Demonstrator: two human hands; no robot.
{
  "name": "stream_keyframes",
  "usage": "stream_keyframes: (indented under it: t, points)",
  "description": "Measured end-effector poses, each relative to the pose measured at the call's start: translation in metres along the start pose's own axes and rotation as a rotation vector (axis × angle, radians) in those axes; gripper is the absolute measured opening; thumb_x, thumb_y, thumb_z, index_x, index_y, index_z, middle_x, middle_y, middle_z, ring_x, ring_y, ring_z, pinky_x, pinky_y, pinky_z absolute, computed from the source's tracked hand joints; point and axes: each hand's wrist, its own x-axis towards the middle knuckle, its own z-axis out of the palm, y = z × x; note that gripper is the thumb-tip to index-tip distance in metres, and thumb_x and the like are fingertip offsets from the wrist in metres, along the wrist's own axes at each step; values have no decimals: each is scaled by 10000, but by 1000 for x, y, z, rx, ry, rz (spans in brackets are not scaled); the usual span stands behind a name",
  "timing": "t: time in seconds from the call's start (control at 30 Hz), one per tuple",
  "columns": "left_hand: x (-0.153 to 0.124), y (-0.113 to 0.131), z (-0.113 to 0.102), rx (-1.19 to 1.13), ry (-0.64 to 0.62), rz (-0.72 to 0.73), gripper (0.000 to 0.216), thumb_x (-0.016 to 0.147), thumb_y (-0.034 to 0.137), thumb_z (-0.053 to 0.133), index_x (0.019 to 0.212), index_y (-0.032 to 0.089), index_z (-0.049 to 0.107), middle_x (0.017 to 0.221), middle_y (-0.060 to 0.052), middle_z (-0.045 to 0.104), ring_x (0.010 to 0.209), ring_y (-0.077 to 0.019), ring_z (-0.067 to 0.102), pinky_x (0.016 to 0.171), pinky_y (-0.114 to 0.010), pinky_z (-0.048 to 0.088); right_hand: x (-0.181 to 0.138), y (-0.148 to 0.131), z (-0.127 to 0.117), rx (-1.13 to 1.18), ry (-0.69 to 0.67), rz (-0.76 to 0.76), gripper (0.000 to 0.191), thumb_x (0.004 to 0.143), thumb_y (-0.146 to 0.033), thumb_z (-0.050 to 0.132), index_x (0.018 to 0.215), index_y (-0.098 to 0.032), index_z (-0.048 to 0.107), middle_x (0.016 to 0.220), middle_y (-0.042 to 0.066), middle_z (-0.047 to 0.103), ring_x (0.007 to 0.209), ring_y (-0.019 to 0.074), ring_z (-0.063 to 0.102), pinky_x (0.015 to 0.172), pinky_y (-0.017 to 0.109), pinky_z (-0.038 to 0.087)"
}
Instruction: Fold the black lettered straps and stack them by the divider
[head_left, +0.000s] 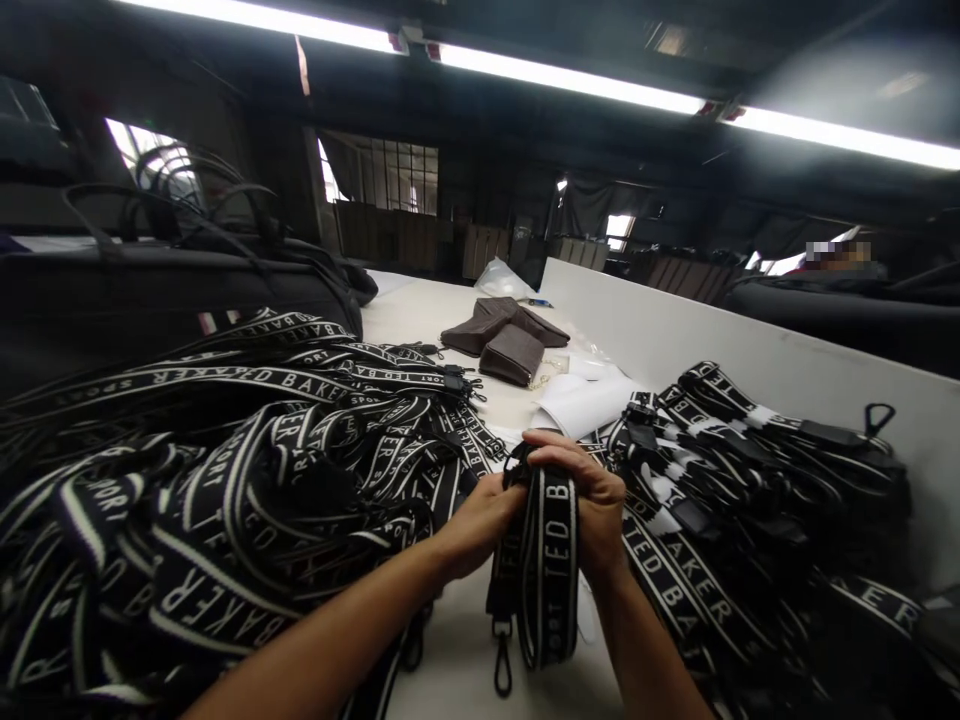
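Between my hands hangs a folded black webbing bag strap with white lettering and pale edge lines. A metal snap hook dangles from its lower left end. My left hand pinches the upper left part of the folded strap. Around its top and right side, my right hand is closed with the fingers bent over the loops. A big tangled heap of loose straps lies to the left. On the right sits a pile of folded straps with white bands around them.
Dark brown pouches lie farther back on the white table, near white paper and a clear plastic bag. A white partition runs along the right. Black bags with handles stand at the back left.
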Motion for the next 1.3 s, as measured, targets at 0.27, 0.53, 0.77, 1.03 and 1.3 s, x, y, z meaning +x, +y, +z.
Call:
stream_keyframes:
  t: [0.27, 0.53, 0.77, 1.03, 1.3]
  points:
    - [-2, -6, 1, 40, -72, 75, 287, 870, 392, 585, 758, 128, 602, 753, -10, 577, 696, -118, 486, 639, -223, 407, -2, 21, -3, -162, 225, -32, 217, 793, -140, 616, 915, -247, 759, 1092, 50, 709, 1025, 247, 637, 949, 410, 453]
    - [-6, -2, 2, -30, -188, -55, 494, 759, 441, 746, 1140, 172, 581, 998, -90, 663, 762, -198, 660, 723, -360, 551, -5, 20, -4, -294, 233, -189, 191, 856, -179, 615, 923, -276, 765, 1099, 57, 699, 1070, 245, 615, 974, 425, 460]
    - [-9, 3, 3, 125, -178, -89, 347, 807, 408, 696, 939, 126, 544, 751, -87, 680, 626, -183, 675, 555, -249, 535, 4, 35, -14, -263, 297, -62, 216, 845, -168, 576, 906, -244, 768, 1123, 59, 696, 1103, 231, 603, 1035, 417, 419]
    - [-7, 6, 0, -40, -156, 4, 340, 833, 422, 655, 982, 148, 519, 815, -59, 651, 545, -109, 602, 470, -190, 465, 15, 12, -6, 674, 103, 670, 426, 795, -461, 644, 1095, -159, 674, 988, 102, 737, 845, 232, 684, 652, 311, 551]
    - [1, 1, -2, 378, -43, 170, 274, 761, 264, 687, 961, 129, 557, 843, -49, 640, 727, -160, 609, 643, -263, 512, 0, 19, 19, 432, 226, 603, 373, 656, -309, 832, 929, -153, 631, 839, 36, 717, 745, 162, 651, 695, 266, 516]
